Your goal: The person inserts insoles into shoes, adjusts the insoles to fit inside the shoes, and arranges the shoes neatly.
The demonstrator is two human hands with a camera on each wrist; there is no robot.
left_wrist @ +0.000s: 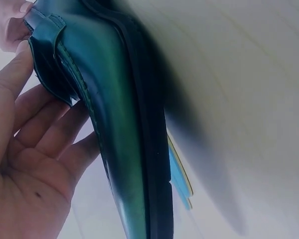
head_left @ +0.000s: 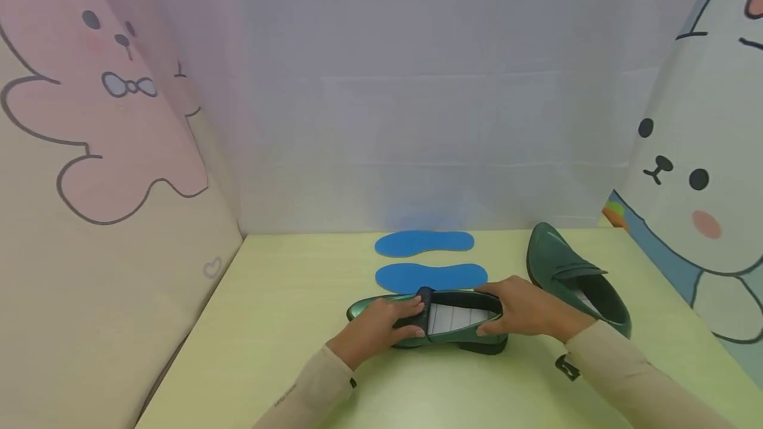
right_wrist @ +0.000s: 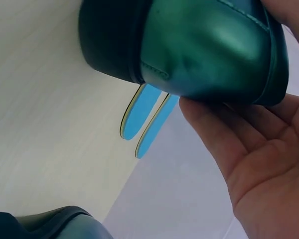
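A dark green loafer (head_left: 447,336) lies sideways between the hands, toe to the left, its pale lined insole showing through the opening. My left hand (head_left: 378,330) grips it over the front, thumb and fingers at the strap (left_wrist: 47,37) across the vamp. At the heel, my right hand (head_left: 527,306) holds the back of the loafer, thumb on the near side and fingers on the far rim. In the right wrist view the heel counter (right_wrist: 204,55) shows close up, with the fingers bent round its edge.
Two blue insoles (head_left: 424,242) lie side by side behind the held loafer. The matching green loafer (head_left: 551,250) rests at the right, toe pointing away. A pale curtain (head_left: 417,118) hangs along the far edge of the light yellow table (head_left: 286,303), and printed cloths flank it.
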